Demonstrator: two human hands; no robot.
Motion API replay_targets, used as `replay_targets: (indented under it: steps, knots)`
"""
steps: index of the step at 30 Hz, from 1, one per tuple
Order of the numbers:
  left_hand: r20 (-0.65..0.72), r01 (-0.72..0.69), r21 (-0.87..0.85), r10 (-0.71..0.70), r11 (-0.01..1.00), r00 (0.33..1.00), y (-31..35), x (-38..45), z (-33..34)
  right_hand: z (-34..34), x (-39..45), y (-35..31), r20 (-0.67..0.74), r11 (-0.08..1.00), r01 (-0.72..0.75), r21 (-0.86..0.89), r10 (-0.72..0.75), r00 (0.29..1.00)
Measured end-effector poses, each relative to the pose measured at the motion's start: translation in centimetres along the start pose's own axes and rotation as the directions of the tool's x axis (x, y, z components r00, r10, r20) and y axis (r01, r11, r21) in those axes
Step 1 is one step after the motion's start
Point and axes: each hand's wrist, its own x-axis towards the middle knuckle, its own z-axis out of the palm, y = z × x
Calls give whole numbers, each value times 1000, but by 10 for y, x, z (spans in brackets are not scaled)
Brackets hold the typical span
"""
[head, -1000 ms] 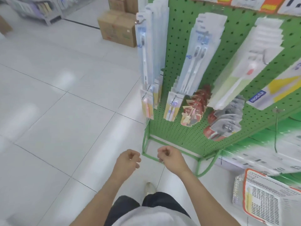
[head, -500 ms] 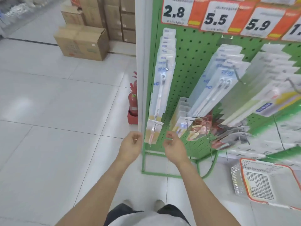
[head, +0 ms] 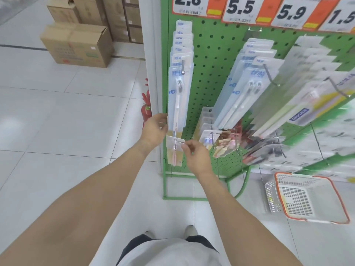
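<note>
R hand [head: 196, 157] pinches, w/ thumb & forefinger, the top edge of a small yellowish card pack w/ pink toothbrush [head: 173, 155]. The pack hangs low on the green pegboard rack [head: 211, 60], far-left column. L hand [head: 154, 129], fingers curled, is at the lower left edge of the long clear-blue toothbrush pack [head: 179, 96] just above; can't tell if it grips. Orange-rimmed white plastic basket [head: 295, 200] sits on the floor to the right.

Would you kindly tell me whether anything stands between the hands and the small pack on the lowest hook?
Nothing visible does: the right hand pinches the small pack at its top edge; the left hand is beside the long pack hanging above.
</note>
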Motion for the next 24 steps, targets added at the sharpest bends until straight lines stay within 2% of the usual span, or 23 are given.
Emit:
replay_targets:
  steps: [5,15,24]
  knots:
    - [-30,0,98,3,995,1000,16,11,0,1,0,3,-2,999,-39,-5,39,999]
    - [-54,-117,13,117,993,992,13,-6,-10,0,-3,0,-37,999,-21,36,22,999]
    - [-127,-137,90,148,986,981,13,-27,-25,0,-10,-1,-37,997,-22,70,25,999]
